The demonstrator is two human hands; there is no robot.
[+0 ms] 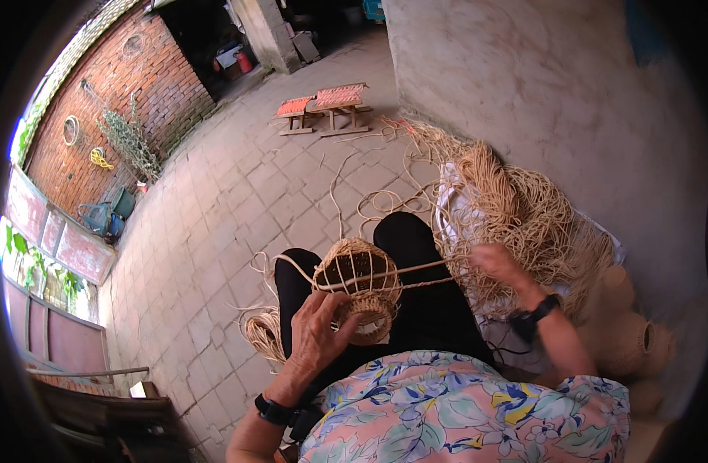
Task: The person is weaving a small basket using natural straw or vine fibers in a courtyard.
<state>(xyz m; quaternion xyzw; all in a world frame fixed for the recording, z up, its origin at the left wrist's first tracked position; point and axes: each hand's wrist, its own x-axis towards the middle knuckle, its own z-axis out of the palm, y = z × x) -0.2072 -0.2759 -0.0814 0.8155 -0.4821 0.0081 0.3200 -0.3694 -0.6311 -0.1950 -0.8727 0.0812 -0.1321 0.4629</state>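
A half-woven straw-coloured basket (pixel 344 256) sits between my knees, its upright ribs showing at the open side and a narrow ring-shaped neck turned toward me. My left hand (pixel 319 328) grips it near the neck, thumb by the ring and fingers over the ribs. From the basket, two strands of cord (pixel 429 267) stretch tight to the right. At their far end my right hand (pixel 499 264) is closed on the cord, slightly smeared by motion. The fingertips of that hand are hard to make out.
A big heap of loose cord (pixel 516 204) lies on a white sheet (pixel 449 189) at my right. A smaller coil (pixel 263 333) rests by my left leg. Finished-looking woven pieces (pixel 622 343) stand at lower right. Two low stools (pixel 340 96) are ahead, beside a wall (pixel 523 77).
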